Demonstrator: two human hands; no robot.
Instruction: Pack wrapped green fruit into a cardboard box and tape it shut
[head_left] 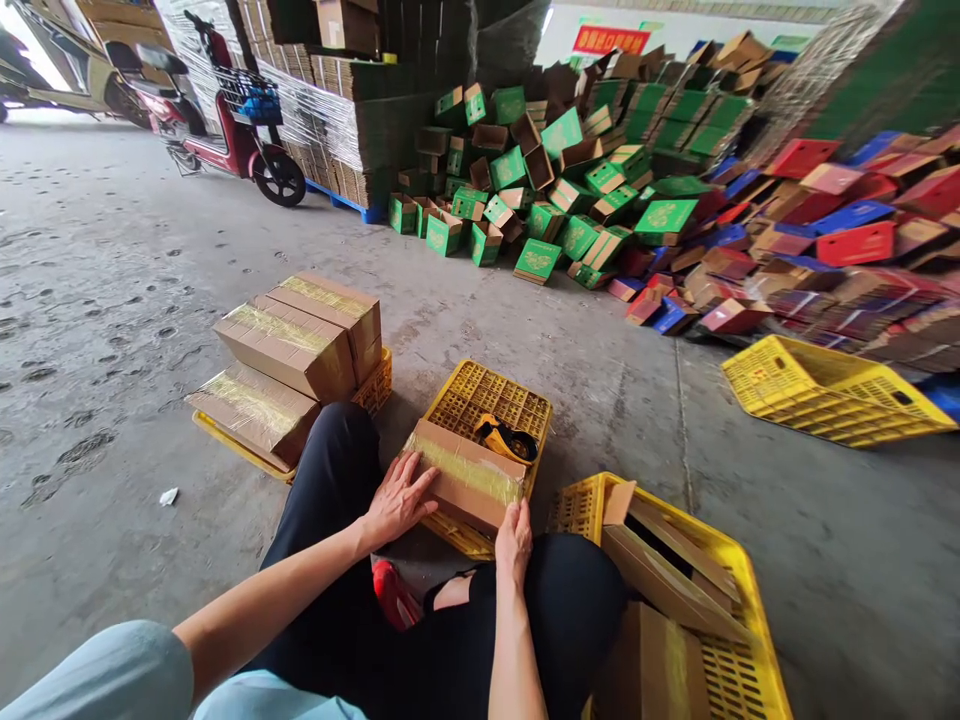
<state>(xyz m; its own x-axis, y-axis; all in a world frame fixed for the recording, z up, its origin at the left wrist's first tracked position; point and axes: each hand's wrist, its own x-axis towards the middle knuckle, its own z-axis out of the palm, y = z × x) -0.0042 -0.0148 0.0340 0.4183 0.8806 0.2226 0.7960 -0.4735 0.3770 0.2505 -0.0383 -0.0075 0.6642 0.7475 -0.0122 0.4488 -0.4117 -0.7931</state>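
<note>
A cardboard box [463, 474], taped along its top with yellowish tape, lies on an upturned yellow plastic crate [480, 385] between my knees. My left hand [400, 497] rests on the box's left end, fingers stretched out and spread over the top. With bent fingers, my right hand [514, 540] grips the near right corner of the same box; part of those fingers is hidden. Just behind the box, a yellow and black tape dispenser [506, 440] lies on the crate.
Taped boxes [292, 340] are stacked on a yellow crate to my left. On my right, a yellow crate [739, 560] holds cardboard boxes. Another yellow crate [832, 395] lies farther right. Green cartons [536, 260] and red-blue cartons [855, 245] are heaped behind. A red scooter [232, 140] stands back left.
</note>
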